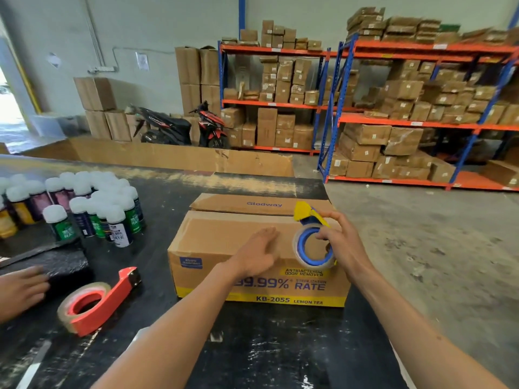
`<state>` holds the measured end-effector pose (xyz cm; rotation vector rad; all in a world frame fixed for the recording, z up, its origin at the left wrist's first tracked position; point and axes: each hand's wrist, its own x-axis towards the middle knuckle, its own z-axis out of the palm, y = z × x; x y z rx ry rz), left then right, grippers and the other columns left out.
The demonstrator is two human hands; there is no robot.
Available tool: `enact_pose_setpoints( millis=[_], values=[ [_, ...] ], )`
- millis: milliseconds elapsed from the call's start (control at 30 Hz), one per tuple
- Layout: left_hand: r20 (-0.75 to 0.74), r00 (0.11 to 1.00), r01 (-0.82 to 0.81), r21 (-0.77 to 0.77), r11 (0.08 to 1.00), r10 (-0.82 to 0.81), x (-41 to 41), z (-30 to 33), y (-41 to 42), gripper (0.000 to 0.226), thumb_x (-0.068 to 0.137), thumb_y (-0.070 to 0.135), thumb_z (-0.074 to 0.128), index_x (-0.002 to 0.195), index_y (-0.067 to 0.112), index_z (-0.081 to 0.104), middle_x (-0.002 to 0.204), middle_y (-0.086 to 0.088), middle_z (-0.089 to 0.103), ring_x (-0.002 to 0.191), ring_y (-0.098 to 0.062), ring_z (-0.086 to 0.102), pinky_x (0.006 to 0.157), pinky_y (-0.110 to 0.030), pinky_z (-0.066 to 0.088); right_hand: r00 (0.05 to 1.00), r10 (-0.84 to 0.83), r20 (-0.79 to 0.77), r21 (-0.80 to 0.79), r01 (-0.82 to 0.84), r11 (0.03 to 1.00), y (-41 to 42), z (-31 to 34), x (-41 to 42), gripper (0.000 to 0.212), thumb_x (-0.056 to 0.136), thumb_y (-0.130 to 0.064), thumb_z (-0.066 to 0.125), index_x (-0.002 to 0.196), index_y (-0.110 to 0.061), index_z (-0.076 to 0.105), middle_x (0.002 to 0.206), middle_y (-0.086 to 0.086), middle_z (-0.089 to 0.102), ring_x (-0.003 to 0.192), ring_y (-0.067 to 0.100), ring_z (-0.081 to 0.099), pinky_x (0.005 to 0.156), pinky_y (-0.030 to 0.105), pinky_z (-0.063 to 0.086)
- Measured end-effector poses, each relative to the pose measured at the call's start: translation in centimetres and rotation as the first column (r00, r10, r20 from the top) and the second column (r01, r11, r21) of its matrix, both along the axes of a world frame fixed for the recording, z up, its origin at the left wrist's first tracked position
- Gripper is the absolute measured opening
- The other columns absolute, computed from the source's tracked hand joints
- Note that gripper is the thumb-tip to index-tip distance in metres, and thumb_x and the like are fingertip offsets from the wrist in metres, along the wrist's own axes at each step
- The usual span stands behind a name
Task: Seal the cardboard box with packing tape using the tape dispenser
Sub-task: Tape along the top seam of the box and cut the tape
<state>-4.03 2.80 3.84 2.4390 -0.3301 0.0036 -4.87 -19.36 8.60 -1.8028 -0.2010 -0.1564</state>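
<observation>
A brown cardboard box (213,237) with blue and yellow print stands on the black table, its near top flap folded down and the far flap (252,204) lying a little raised behind it. My left hand (259,252) rests flat on the near flap, fingers together, holding nothing. My right hand (338,241) grips a blue and yellow tape dispenser (311,234) with a clear tape roll, held over the box's right front corner.
A second, red tape dispenser (98,300) lies on the table at the left. Several white-capped spray cans (92,209) stand at the far left. Another person's hand (19,287) rests at the left edge. Shelves of cartons and two motorbikes stand behind.
</observation>
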Motion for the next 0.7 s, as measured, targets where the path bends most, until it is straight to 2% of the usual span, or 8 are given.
enact_pose_setpoints(
  millis=[67,167,233,367,433,500,567,700],
  values=[
    [-0.083,0.989,-0.147,-0.332,0.932,0.126,-0.4,0.8,-0.2,0.046,0.101,0.037,0.046,0.144,0.025,0.047,0.148,0.009,0.046,0.136,-0.011,0.039,0.119,-0.04,0.026,0.996,0.01,0.09,-0.025,-0.008,1.0,-0.3,0.0,-0.2,0.041,0.081,-0.009,0.066,0.107,-0.042,0.062,0.106,-0.01,0.069,0.093,0.01,0.064,0.073,0.028,0.048],
    [-0.285,0.947,-0.316,-0.742,0.591,0.148,0.0,2.8,-0.7,0.05,0.101,0.052,0.038,0.125,0.015,0.063,0.125,-0.004,0.068,0.116,-0.018,0.062,0.111,-0.044,0.042,0.973,0.01,0.229,-0.116,0.017,0.993,-0.7,0.5,-0.4,0.054,0.081,-0.009,0.07,0.117,-0.048,0.061,0.106,-0.021,0.067,0.09,0.007,0.064,0.073,0.026,0.055],
    [-0.376,0.926,-0.362,-0.852,0.378,0.039,0.2,4.5,-0.8,0.059,0.102,0.053,0.036,0.121,0.005,0.063,0.12,-0.018,0.069,0.112,-0.03,0.066,0.104,-0.046,0.048,0.941,0.012,0.338,-0.145,0.04,0.989,-1.0,1.1,-0.3,0.058,0.081,-0.011,0.071,0.124,-0.048,0.061,0.112,-0.026,0.065,0.097,0.002,0.063,0.078,0.023,0.053],
    [-0.379,0.907,-0.357,-0.923,0.141,-0.182,-0.2,7.6,-0.6,0.071,0.099,0.058,0.039,0.125,-0.006,0.057,0.124,-0.03,0.063,0.116,-0.042,0.063,0.103,-0.05,0.049,0.809,0.035,0.587,-0.22,0.118,0.968,-1.3,2.2,0.0,0.058,0.078,-0.032,0.065,0.135,-0.037,0.059,0.103,-0.003,0.066,0.085,0.013,0.06,0.069,0.027,0.048],
    [-0.334,0.917,-0.32,-0.942,0.098,-0.217,-0.5,9.0,-0.6,0.07,0.1,0.055,0.039,0.127,-0.007,0.055,0.125,-0.031,0.063,0.117,-0.041,0.063,0.102,-0.049,0.049,0.719,0.134,0.682,-0.395,0.208,0.895,-1.3,2.0,0.3,0.058,0.079,-0.043,0.063,0.137,-0.036,0.057,0.104,0.0,0.063,0.083,0.008,0.054,0.064,0.02,0.042],
    [-0.326,0.928,-0.296,-0.939,0.173,-0.181,-0.8,10.0,-0.9,0.063,0.099,0.052,0.043,0.125,-0.004,0.056,0.123,-0.027,0.066,0.113,-0.036,0.066,0.098,-0.047,0.051,0.707,0.201,0.678,-0.502,0.246,0.829,-1.4,1.3,0.6,0.06,0.08,-0.048,0.065,0.138,-0.041,0.054,0.108,-0.002,0.062,0.09,0.007,0.055,0.066,0.018,0.04],
    [-0.336,0.932,-0.299,-0.924,0.236,-0.135,-1.1,10.3,-1.2,0.052,0.097,0.044,0.054,0.123,0.0,0.059,0.116,-0.021,0.071,0.106,-0.03,0.07,0.092,-0.042,0.055,0.729,0.196,0.655,-0.49,0.214,0.845,-1.5,0.6,0.9,0.062,0.079,-0.046,0.067,0.139,-0.042,0.053,0.113,-0.005,0.061,0.095,0.01,0.058,0.071,0.021,0.045],
    [-0.367,0.924,-0.344,-0.92,0.185,-0.103,-1.0,10.3,-0.9,0.021,0.091,0.015,0.067,0.108,0.003,0.065,0.098,-0.013,0.077,0.088,-0.022,0.075,0.078,-0.033,0.062,0.716,0.205,0.668,-0.431,0.147,0.89,-1.0,0.9,0.9,0.063,0.079,-0.039,0.067,0.14,-0.035,0.054,0.117,-0.013,0.055,0.1,0.005,0.054,0.081,0.011,0.038]
  ],
)
